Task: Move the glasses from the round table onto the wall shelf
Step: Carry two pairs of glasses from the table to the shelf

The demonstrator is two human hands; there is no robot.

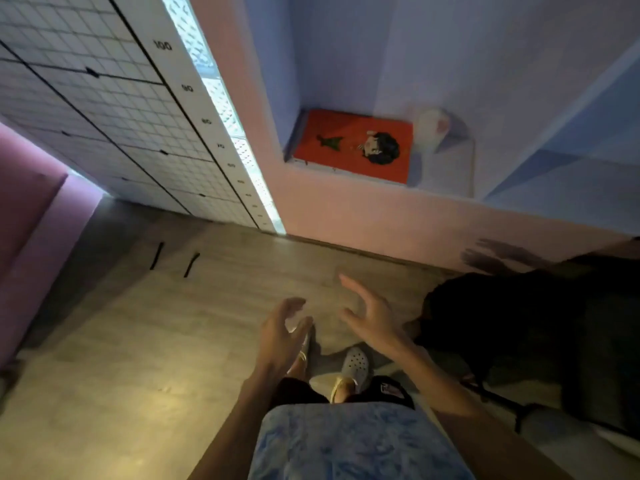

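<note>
Blue patterned shirt (356, 445) fills the bottom edge. Above it I see both hands empty over the floor (138, 341): left hand (280, 336) loosely curled, right hand (372, 318) spread. On the wall shelf (443, 174) a pale glass-like shape (432, 128), blurred, stands just beside a red book (353, 145).

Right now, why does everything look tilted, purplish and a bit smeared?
Head view: the wide-angle lens bends the walls and makes them lean. The room is dim with a purple cast, while the glowing strip is blown out white. The left hand and right hand are slightly blurred. The dark mass on the right is too underexposed to identify.
</note>
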